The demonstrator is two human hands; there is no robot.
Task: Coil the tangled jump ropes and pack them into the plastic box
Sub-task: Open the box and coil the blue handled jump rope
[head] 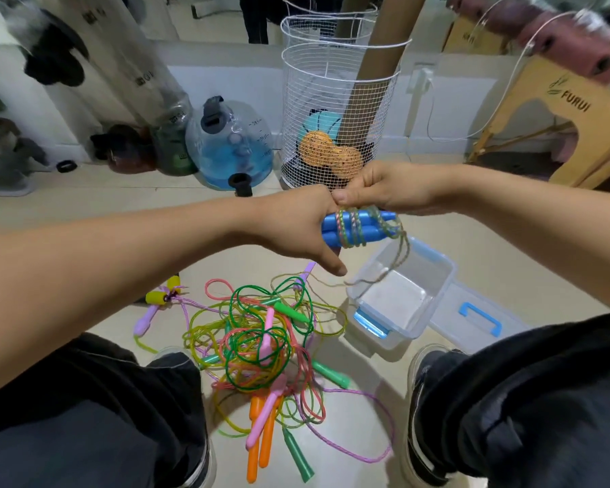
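My left hand point(303, 227) grips the near end of two blue jump-rope handles point(363, 228), held side by side above the floor. A multicoloured rope point(353, 227) is wound in several turns round the handles. My right hand point(377, 186) pinches this rope at the top of the handles. The rope's loose tail point(398, 262) hangs down into the open clear plastic box point(441, 290), which has blue clasps and stands on the floor to the right. A tangled pile of jump ropes point(261, 343) with green, pink, orange and purple handles lies between my feet.
The box's lid point(479, 318) with a blue handle lies flat to the right of the box. A yellow-handled rope point(162, 294) sits left of the pile. Behind stand a white wire basket point(338, 100), a blue water jug point(233, 146) and a wooden stool point(560, 114).
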